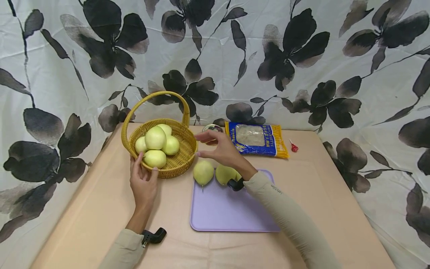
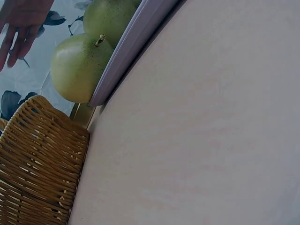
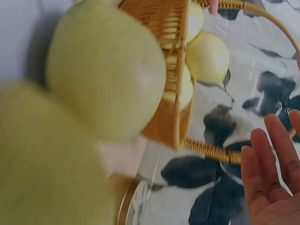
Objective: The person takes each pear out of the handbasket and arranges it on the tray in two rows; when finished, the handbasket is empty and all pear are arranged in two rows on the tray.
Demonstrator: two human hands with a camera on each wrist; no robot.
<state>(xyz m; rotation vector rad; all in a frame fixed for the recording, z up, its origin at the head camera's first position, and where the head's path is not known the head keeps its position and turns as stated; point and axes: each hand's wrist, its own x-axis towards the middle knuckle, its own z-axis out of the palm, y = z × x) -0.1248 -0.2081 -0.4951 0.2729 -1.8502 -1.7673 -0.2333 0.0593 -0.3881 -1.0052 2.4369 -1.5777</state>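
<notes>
A yellow wicker basket point(image 1: 174, 170) with a tall handle holds several pale green round fruits point(image 1: 155, 138). At its front left side, my left hand point(image 1: 143, 185) touches the rim with spread fingers. My right hand point(image 1: 223, 149) is at the basket's right edge, thumb and fingers parted, holding nothing; whether it touches the rim cannot be told. Below it, larger green pears point(image 1: 203, 173) lie at the back of a purple tray point(image 1: 231, 216). In the right wrist view the right hand's fingers point(image 3: 265, 164) are extended beside the basket point(image 3: 161, 117).
Behind the right hand stands a round lidded container point(image 1: 212, 129). A blue and yellow packet point(image 1: 255, 140) lies at the back of the table, with a small red wrapped item point(image 1: 294, 148) to its right. A floral cloth point(image 1: 242, 67) hangs behind.
</notes>
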